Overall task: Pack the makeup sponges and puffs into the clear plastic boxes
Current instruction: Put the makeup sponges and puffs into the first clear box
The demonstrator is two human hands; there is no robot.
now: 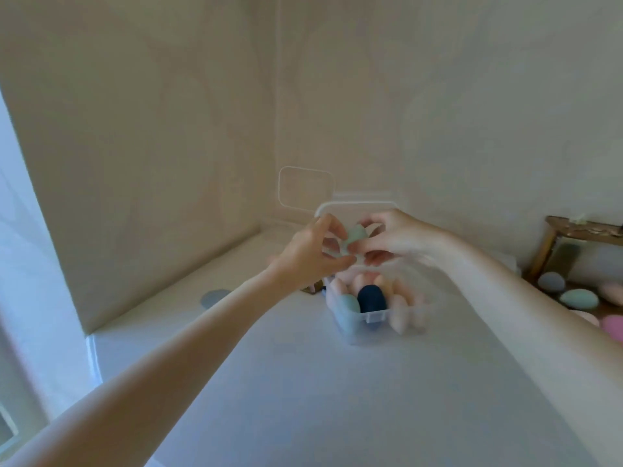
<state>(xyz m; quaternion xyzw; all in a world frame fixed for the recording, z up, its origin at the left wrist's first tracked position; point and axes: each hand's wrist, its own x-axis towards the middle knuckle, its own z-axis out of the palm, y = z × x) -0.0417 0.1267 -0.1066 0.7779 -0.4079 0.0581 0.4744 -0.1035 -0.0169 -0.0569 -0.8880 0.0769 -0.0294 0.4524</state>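
both hands meet above the open clear box, pinching one pale green sponge between them: the left hand grips its left side, the right hand its right. fingers hide most of the sponge, and motion blur smears the right fingertips. below the hands the box holds peach sponges, a green one and a navy sponge; its far wall is hard to make out. right of the right hand, loose sponges are cut off by the frame edge. no writing can be read.

left hand: fingers curled, pinching; right hand: fingers curled, pinching; arms outstretched
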